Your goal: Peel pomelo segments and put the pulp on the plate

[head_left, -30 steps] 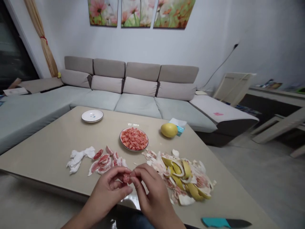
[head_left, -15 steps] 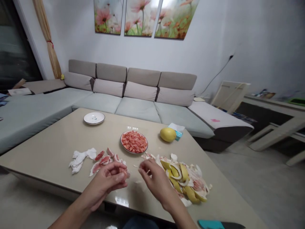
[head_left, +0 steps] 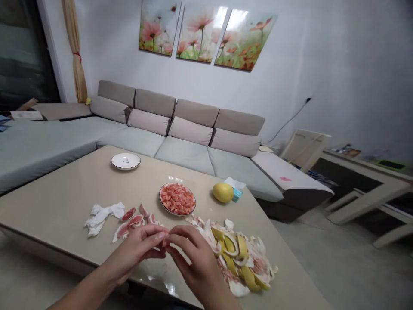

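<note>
My left hand (head_left: 142,245) is closed around a piece of pink pomelo flesh (head_left: 165,239), mostly hidden by the fingers. Fingertips of my right hand (head_left: 190,249) pinch the same piece from the other side. Both hands meet above the near part of the table. Just beyond my left hand lie several pink pomelo segments (head_left: 129,226). A dark-rimmed plate (head_left: 161,204) heaped with small pieces of pink pomelo flesh (head_left: 178,198) stands ahead of the hands. To the right of my right hand spreads a pile of yellow and white pomelo peel (head_left: 247,275).
A crumpled white tissue (head_left: 101,217) lies left of the segments. Farther back on the table (head_left: 64,193) are a white plate (head_left: 125,162) with small scraps, a whole yellow pomelo (head_left: 223,192) and a blue tissue pack (head_left: 237,194). A sofa (head_left: 183,150) lines the far side.
My right hand has moved left to meet my left hand and now touches the pomelo piece. The view has tilted and shifted, and the knife at the lower right has left it.
</note>
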The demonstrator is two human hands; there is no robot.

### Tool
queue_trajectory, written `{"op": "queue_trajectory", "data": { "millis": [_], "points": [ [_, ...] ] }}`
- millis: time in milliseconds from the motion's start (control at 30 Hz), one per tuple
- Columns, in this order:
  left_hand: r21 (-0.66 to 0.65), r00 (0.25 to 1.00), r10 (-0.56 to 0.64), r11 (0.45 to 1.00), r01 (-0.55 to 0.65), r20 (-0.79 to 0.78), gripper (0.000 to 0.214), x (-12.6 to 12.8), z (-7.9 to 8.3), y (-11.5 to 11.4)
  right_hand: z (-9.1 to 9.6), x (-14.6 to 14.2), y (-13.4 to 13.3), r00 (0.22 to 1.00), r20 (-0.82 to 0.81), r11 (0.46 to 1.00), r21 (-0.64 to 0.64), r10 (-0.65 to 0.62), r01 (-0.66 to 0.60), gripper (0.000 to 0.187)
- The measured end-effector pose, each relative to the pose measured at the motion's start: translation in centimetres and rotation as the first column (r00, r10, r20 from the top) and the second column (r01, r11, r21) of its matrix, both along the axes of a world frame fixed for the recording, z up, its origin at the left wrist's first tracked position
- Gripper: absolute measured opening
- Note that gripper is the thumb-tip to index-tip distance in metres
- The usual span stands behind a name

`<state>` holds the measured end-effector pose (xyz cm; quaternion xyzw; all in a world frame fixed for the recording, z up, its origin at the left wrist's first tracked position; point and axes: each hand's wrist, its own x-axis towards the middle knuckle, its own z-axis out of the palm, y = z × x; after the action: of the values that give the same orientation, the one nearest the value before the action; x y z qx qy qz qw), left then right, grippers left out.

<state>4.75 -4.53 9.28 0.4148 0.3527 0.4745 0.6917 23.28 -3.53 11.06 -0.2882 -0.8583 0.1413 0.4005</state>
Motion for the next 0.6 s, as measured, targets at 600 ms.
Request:
{"op": "queue_trajectory", "data": {
  "millis": [600],
  "points": [
    [0.109,0.975,0.14,0.986,-0.123,-0.174,0.017,1.7,-3.1,2.2,-2.6,0.4,2.0,0.917,-0.316,0.676,-0.733,-0.245,-0.072,0.024]
  ]
}}
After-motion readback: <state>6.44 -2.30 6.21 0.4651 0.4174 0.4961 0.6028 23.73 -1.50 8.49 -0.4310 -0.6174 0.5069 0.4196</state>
